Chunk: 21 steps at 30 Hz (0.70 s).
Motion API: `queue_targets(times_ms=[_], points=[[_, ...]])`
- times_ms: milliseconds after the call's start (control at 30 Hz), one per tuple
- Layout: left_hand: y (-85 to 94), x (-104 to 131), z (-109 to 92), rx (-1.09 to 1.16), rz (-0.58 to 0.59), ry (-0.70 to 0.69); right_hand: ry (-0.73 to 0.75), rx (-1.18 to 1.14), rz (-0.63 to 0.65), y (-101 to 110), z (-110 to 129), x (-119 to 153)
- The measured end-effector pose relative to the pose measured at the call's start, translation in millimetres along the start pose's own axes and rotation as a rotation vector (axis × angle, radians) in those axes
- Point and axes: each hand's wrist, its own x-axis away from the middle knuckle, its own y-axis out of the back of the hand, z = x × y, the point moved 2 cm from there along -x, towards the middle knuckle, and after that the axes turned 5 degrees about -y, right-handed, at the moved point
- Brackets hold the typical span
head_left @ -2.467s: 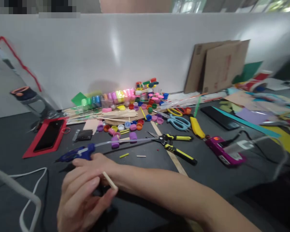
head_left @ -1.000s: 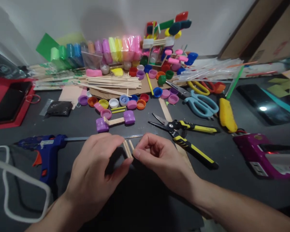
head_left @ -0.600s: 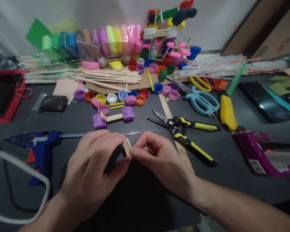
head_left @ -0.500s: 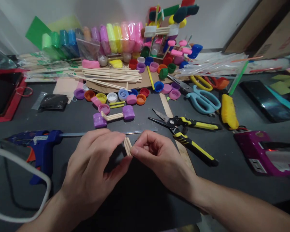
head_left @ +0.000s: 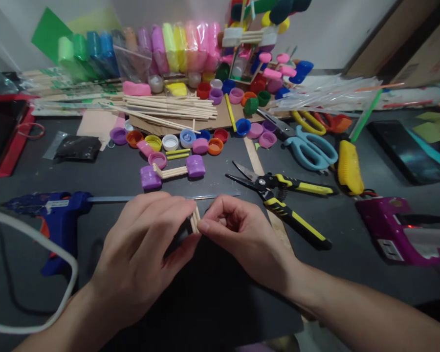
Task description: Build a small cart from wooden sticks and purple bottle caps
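Observation:
My left hand (head_left: 150,244) pinches a few short wooden sticks (head_left: 195,221) between thumb and fingertips, holding them side by side. From the other side, my right hand (head_left: 238,225) presses its thumb and curled forefinger against the edge of the same sticks. Part of the sticks is hidden by my fingers. Just beyond the hands lies a small purple piece (head_left: 196,166) joined by short sticks to another purple piece (head_left: 151,177). A clear glue stick runs behind my fingers from the blue glue gun (head_left: 64,215) at the left.
Black and yellow pruning shears (head_left: 278,186) lie open at right, near light-blue scissors (head_left: 311,149) and a magenta power strip (head_left: 392,230). Coloured bottle caps (head_left: 170,143), long wooden sticks (head_left: 176,108) and clay packs (head_left: 168,46) line the back. A white cord (head_left: 68,293) loops at left.
The view has shifted slightly. Both hands stay on the short sticks, and my left fingertips now cover a little more of their upper end.

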Motion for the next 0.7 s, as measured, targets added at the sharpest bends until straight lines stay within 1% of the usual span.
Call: queue_targets(times_ms=[200,333,433,567,633,700], points=[[-0.3,1,2,0.013,0.057,-0.003,-0.017,0.095,0.013,1,1,0],[0.9,1,4,0.057,0.097,0.014,0.014,0.249,0.062,13,2,0],[-2.1,3,9,0.135,0.187,0.062,0.099,0.431,0.067,28,5,1],[-11.6,9,17,0.206,0.394,0.121,0.286,0.723,0.082,40,8,2],[-13.9,10,20,0.227,0.449,0.103,0.378,0.852,0.08,40,8,2],[-12.7,9,22,0.239,0.466,0.06,0.455,0.926,0.073,38,6,2]])
